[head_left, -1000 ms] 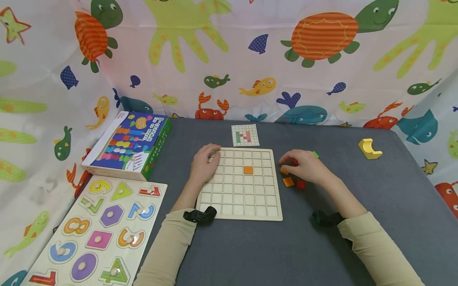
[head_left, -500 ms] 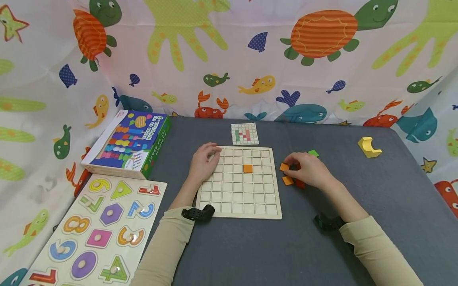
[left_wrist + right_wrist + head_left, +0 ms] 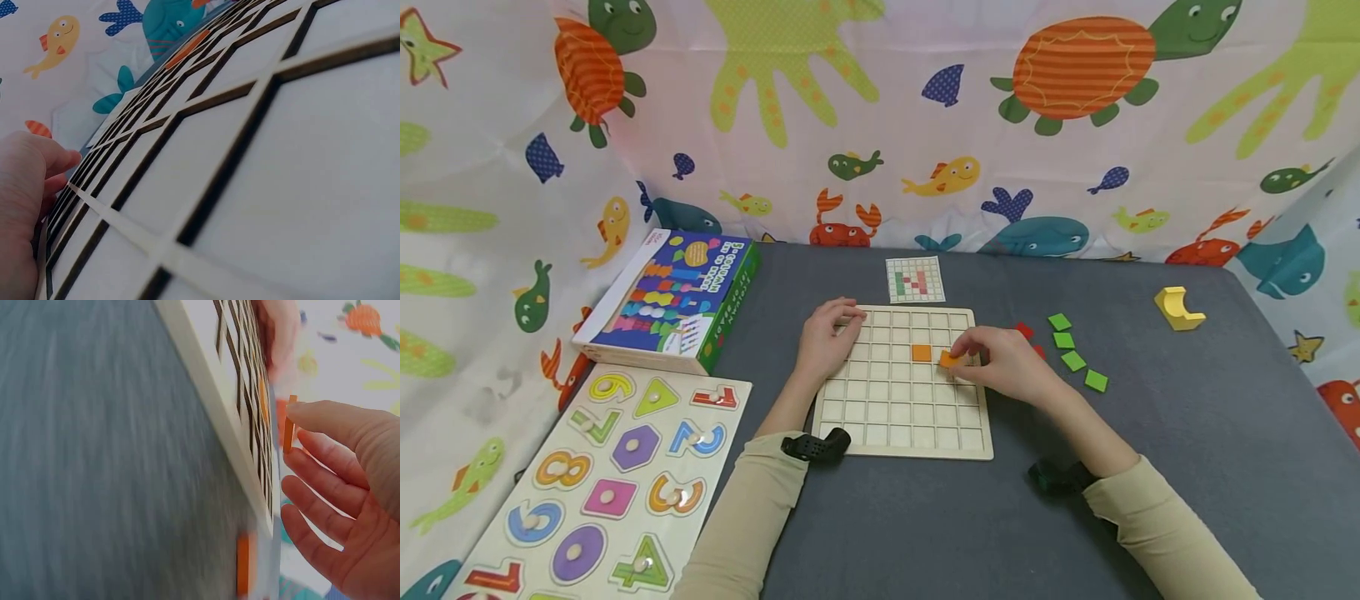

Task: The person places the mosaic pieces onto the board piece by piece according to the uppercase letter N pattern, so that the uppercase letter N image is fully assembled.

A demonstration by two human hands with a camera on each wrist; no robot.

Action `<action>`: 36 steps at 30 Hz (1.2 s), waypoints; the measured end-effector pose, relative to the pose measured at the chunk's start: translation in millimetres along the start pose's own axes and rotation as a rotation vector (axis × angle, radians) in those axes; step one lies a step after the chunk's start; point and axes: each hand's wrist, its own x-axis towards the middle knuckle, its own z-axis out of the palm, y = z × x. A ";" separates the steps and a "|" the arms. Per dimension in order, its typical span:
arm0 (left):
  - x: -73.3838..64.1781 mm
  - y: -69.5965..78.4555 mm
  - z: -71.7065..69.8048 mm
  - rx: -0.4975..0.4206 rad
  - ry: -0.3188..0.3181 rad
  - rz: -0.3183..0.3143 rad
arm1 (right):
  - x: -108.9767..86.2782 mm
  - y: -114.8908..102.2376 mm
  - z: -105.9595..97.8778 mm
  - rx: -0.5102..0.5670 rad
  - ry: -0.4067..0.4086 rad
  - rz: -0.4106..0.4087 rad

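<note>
A pale wooden grid board [image 3: 902, 414] lies on the dark table, with one orange square tile [image 3: 921, 353] in a cell right of its middle. My right hand [image 3: 1003, 360] pinches a second orange square tile [image 3: 948, 359] between thumb and fingers, over the board's right part. The right wrist view shows this held tile [image 3: 289, 425] edge-on. My left hand [image 3: 829, 340] rests at the board's upper left edge, its fingers loosely bent. Another orange tile [image 3: 243, 565] lies on the table beside the board in the right wrist view; the right hand hides it in the head view.
Red tiles [image 3: 1024, 331] and several green tiles [image 3: 1073, 361] lie right of the board. A pattern card [image 3: 915, 280] lies behind it. Farther right stands a yellow arched block [image 3: 1176, 312]. At left are a toy box [image 3: 666, 300] and a number-and-shape puzzle [image 3: 625, 529].
My right hand has picked up an orange tile from the pile and carried it left over the board, uncovering the green tiles. The left hand has stayed at the board's edge.
</note>
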 end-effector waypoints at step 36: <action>-1.9 -0.5 -0.1 -0.030 0.050 0.016 | -39.6 25.8 -23.8 -0.099 0.026 -0.040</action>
